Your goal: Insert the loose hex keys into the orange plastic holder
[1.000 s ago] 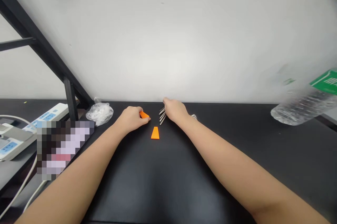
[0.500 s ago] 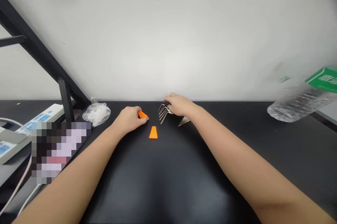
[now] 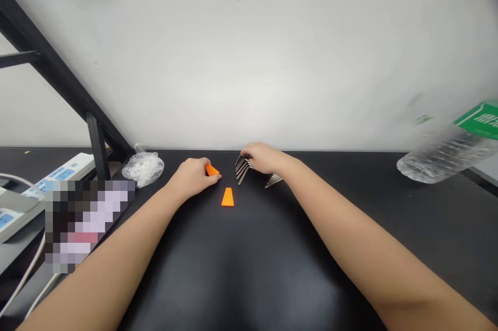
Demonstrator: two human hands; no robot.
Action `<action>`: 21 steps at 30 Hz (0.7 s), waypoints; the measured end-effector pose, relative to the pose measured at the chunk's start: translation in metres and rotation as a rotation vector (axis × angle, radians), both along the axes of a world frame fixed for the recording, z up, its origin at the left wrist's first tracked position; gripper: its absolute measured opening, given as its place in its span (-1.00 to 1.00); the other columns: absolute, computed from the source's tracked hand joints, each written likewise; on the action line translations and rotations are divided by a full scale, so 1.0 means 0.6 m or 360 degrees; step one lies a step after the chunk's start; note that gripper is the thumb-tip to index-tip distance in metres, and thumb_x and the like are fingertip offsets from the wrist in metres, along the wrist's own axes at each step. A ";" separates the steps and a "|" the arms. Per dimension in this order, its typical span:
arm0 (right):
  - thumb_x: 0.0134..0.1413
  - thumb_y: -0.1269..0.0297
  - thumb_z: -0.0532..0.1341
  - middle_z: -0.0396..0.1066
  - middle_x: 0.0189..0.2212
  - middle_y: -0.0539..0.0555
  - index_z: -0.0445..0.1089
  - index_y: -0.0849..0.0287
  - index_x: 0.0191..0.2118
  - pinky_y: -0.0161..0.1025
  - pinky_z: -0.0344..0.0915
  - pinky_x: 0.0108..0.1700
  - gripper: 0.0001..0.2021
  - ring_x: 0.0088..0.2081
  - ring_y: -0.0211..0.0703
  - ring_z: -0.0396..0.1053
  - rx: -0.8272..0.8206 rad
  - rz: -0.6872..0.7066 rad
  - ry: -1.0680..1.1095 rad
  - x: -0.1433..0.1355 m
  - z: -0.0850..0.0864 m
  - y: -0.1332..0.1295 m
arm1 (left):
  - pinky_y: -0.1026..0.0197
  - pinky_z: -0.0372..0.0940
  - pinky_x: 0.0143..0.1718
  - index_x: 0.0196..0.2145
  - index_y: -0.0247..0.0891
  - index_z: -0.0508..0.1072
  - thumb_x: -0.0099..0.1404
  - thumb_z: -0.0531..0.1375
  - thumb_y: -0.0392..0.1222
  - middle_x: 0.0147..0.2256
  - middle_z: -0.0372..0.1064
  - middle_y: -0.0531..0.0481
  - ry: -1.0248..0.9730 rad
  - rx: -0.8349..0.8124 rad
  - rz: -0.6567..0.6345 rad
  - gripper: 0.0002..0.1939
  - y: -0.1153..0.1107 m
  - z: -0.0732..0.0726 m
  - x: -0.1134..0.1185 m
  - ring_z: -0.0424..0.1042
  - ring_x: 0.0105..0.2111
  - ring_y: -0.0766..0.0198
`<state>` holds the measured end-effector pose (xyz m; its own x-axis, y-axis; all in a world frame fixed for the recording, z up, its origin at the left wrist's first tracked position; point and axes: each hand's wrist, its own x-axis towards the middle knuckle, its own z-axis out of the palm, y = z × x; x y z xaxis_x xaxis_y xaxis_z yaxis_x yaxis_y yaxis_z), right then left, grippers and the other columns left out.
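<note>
My left hand (image 3: 195, 177) is closed round an orange piece (image 3: 211, 169), which sticks out between thumb and fingers. A second orange piece (image 3: 227, 197), wider at its near end, lies on the black table to the right of that hand. Several bent metal hex keys (image 3: 241, 169) lie side by side near the wall. Over their upper ends is my right hand (image 3: 261, 157), its fingertips pinched at the end of one hex key. The straight ends of more metal rods (image 3: 274, 180) show beneath my right wrist.
Crumpled clear plastic (image 3: 143, 168) and a white power strip (image 3: 64, 173) are at the left, beside a black metal frame (image 3: 97, 147). A clear plastic bottle (image 3: 431, 157) with a green label lies at the right. The wall (image 3: 249, 61) rises behind the table (image 3: 233, 269).
The fingers of my right hand have come down and closed on the end of a hex key. My left hand has hardly moved and keeps the orange piece.
</note>
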<state>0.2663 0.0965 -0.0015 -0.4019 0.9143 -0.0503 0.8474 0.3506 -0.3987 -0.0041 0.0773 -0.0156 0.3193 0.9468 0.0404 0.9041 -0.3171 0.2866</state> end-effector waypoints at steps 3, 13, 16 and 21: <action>0.16 0.54 0.16 0.47 0.13 0.06 0.45 -0.01 0.14 -0.22 0.33 0.05 -0.53 0.04 -0.07 0.44 -0.0082 0.0016 0.0111 -0.001 0.010 -0.006 | 0.17 0.17 -0.44 -0.37 -0.15 0.47 0.19 0.24 0.24 -0.46 0.49 -0.01 -0.0004 0.0009 -0.0004 -0.61 0.000 0.000 0.000 0.48 -0.42 0.11; -0.01 0.50 0.26 0.24 0.30 0.05 0.31 -0.16 0.32 -0.17 0.33 0.08 -0.25 0.16 0.04 0.35 -0.0170 0.0185 -0.0072 0.017 0.021 -0.009 | 0.18 0.15 -0.45 -0.34 -0.16 0.48 0.20 0.24 0.26 -0.43 0.50 -0.03 0.0007 0.0012 -0.0014 -0.59 0.001 -0.003 0.000 0.47 -0.40 0.12; -0.02 0.49 0.27 0.23 0.30 0.04 0.41 -0.13 0.23 -0.18 0.34 0.07 -0.34 0.14 0.03 0.35 -0.0106 0.0230 -0.0092 0.008 0.009 -0.006 | 0.18 0.16 -0.44 -0.33 -0.17 0.49 0.19 0.25 0.25 -0.42 0.50 -0.02 0.0001 0.0035 -0.0027 -0.60 0.000 -0.003 0.002 0.48 -0.39 0.12; 0.07 0.45 0.25 0.41 0.09 0.10 0.47 0.04 0.03 -0.22 0.32 -0.06 -0.61 -0.01 -0.03 0.40 -0.0005 0.0214 -0.0123 -0.011 0.001 -0.006 | 0.18 0.19 -0.43 -0.28 -0.17 0.52 0.19 0.26 0.24 -0.41 0.51 -0.02 -0.0008 0.0011 -0.0024 -0.59 -0.001 -0.001 0.002 0.49 -0.38 0.11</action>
<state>0.2594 0.0927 -0.0009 -0.5154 0.8524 -0.0886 0.8212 0.4617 -0.3354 -0.0030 0.0769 -0.0164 0.3335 0.9415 0.0486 0.8976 -0.3329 0.2890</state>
